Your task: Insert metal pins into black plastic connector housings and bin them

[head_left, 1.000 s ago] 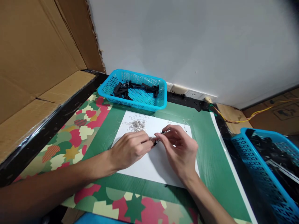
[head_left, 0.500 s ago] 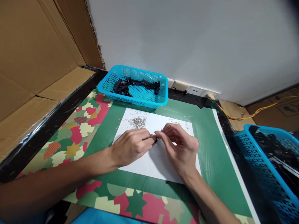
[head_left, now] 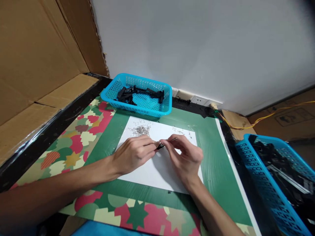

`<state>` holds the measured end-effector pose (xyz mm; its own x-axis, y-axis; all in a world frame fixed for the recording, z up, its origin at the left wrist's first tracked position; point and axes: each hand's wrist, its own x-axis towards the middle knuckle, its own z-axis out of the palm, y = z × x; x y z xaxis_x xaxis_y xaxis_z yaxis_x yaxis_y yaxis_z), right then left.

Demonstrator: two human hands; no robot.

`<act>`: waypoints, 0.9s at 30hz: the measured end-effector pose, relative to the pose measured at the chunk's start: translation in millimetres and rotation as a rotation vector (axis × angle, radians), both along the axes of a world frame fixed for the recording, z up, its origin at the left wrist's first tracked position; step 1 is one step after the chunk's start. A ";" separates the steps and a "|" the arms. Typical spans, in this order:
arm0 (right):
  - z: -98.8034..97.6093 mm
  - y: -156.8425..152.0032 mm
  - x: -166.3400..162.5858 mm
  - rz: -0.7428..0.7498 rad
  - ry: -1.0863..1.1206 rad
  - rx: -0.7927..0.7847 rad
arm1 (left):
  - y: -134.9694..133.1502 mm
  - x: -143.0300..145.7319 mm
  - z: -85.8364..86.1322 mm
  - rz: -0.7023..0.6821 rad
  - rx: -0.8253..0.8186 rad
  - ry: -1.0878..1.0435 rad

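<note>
Both my hands meet over a white sheet of paper (head_left: 157, 170) on the green mat. My left hand (head_left: 134, 154) and my right hand (head_left: 184, 155) each pinch one end of a small black plastic part (head_left: 159, 146) held between the fingertips. A thin metal piece sticks out beside my right fingers. A heap of small silvery wire springs (head_left: 139, 130) lies on the paper just beyond my left hand, with a few more scattered springs (head_left: 180, 131) to the right.
A blue basket (head_left: 137, 98) with several black parts stands at the back of the mat. A second blue basket (head_left: 275, 177) full of black parts sits at the right. Cardboard walls (head_left: 36, 65) close the left side. A wall socket strip and yellow wire (head_left: 246, 126) run behind.
The view shifted slightly; my hands stayed together over the paper, fingers working the small black part, which now shows more clearly between the fingertips.
</note>
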<state>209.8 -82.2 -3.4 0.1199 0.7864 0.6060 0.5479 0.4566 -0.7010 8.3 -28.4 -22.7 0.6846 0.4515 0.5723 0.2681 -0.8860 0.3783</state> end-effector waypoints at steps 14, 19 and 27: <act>7.1 7.3 42.5 0.079 -0.582 -0.471 | 10.1 1.0 8.6 0.223 -0.834 -0.446; 7.8 10.2 34.2 0.167 -0.648 -0.519 | 9.6 0.6 10.5 0.198 -0.788 -0.394; 12.9 7.5 31.2 0.244 -0.667 -0.585 | 7.3 0.3 13.1 0.187 -0.775 -0.345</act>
